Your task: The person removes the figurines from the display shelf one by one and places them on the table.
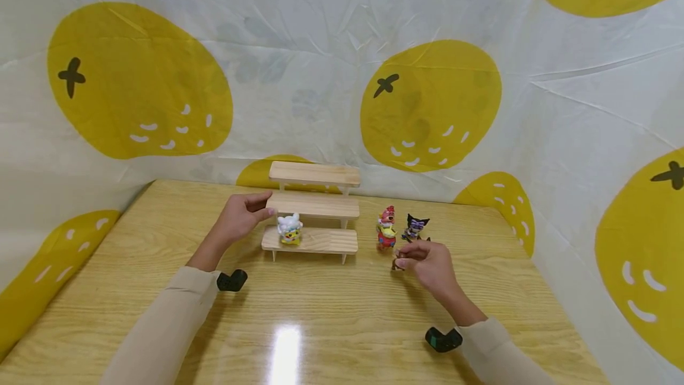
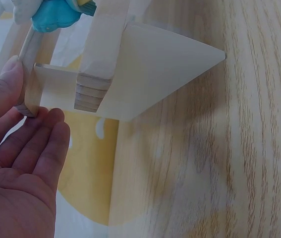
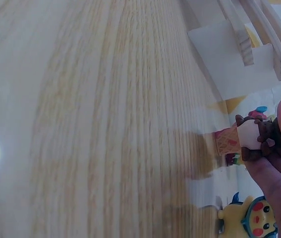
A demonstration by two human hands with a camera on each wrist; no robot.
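My left hand (image 1: 240, 218) grips the left end of a three-tier wooden display stand (image 1: 326, 205). In the left wrist view, its thumb lies on top of a shelf board (image 2: 30, 94) and its fingers are beneath. Right of the stand, my right hand (image 1: 431, 263) pinches a small brown figurine (image 1: 396, 262) by its upper part, close over the table. The right wrist view shows this figurine's pale belly and a waffle-patterned base below it. A white and yellow figurine (image 1: 290, 230) stands on the lowest shelf, toward the left.
Just beyond my right hand stand a red-topped figurine (image 1: 387, 218), a yellow and red one (image 1: 386, 237) and a black-eared purple one (image 1: 415, 226). A yellow figurine with red cheeks (image 3: 252, 218) shows in the right wrist view. Fruit-printed cloth (image 1: 310, 94) hangs behind the wooden table (image 1: 342, 314).
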